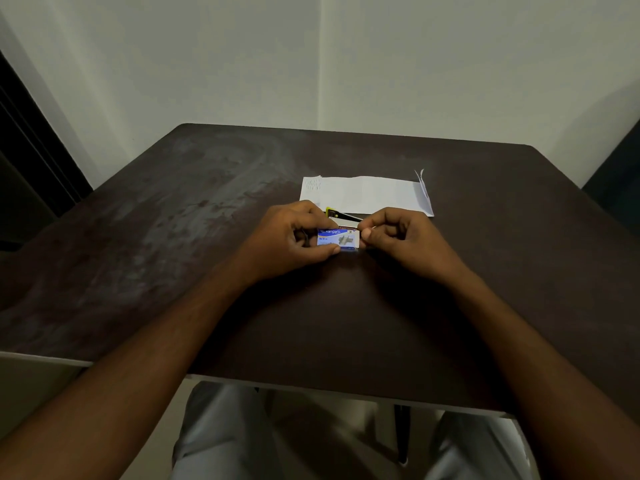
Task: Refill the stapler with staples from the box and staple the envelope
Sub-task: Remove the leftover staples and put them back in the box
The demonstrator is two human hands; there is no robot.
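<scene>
Holding one blue staple box (337, 239) above the dark table (207, 209), the left hand (291, 237) curls round its left end and the right hand (401, 237) pinches its right end. One stapler (337, 215), half hidden by the fingers, lies at the box's 12 o'clock, with one white envelope (367, 195) beyond it.

Stapler (341, 216) lies between box (337, 240) and envelope (367, 195).
</scene>
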